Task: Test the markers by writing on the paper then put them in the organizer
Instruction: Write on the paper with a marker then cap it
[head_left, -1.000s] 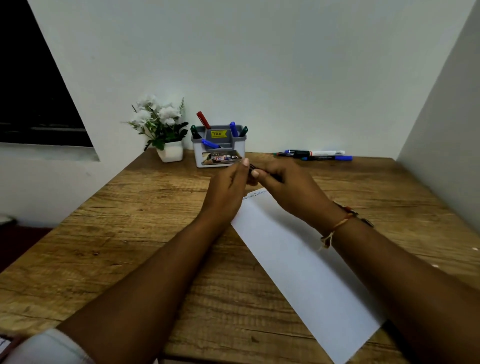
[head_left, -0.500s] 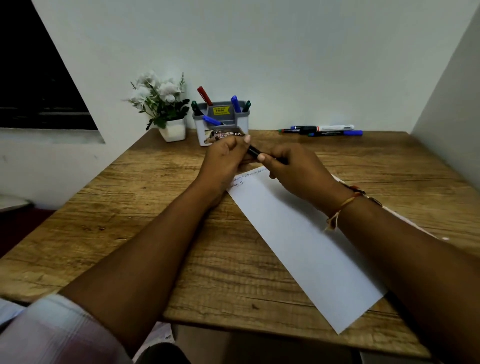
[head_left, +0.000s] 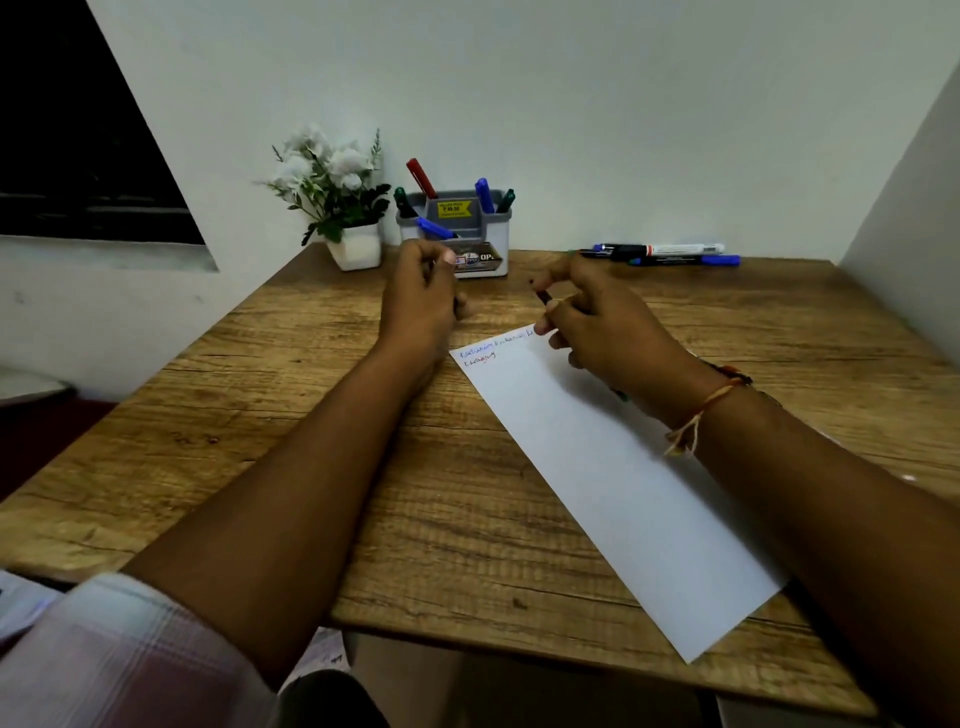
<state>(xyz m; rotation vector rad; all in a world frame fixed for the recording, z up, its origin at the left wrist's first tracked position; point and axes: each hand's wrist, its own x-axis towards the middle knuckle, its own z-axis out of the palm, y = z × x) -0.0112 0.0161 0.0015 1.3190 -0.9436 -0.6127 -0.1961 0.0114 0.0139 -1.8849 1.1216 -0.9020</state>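
At the back left, a white square pot of white artificial flowers (head_left: 343, 208) stands well apart from the work. The left hand (head_left: 423, 301) hovers over the brown wood-grain table (head_left: 260, 415) with its fingers curled in. Blur hides whether a cap sits inside them, so I cannot tell what, if anything, it grasps. Just behind it is the grey-and-white plastic organizer (head_left: 493, 236), which holds red, blue and green markers upright.

The right hand (head_left: 608, 332) pinches a slim dark marker (head_left: 543, 297) between thumb and fingers. Its bare tip points up and toward the organizer, above the top corner of the long white sheet of paper (head_left: 623, 493). Two short handwritten lines sit at that top edge.

The step in hand looks like the test stroke. To do it well, turn the tip down, land it on clean paper under those lines and press lightly. The left hand should flatten the sheet so it doesn't slide. Further right, loose blue and white markers (head_left: 670, 253) lie by the wall.
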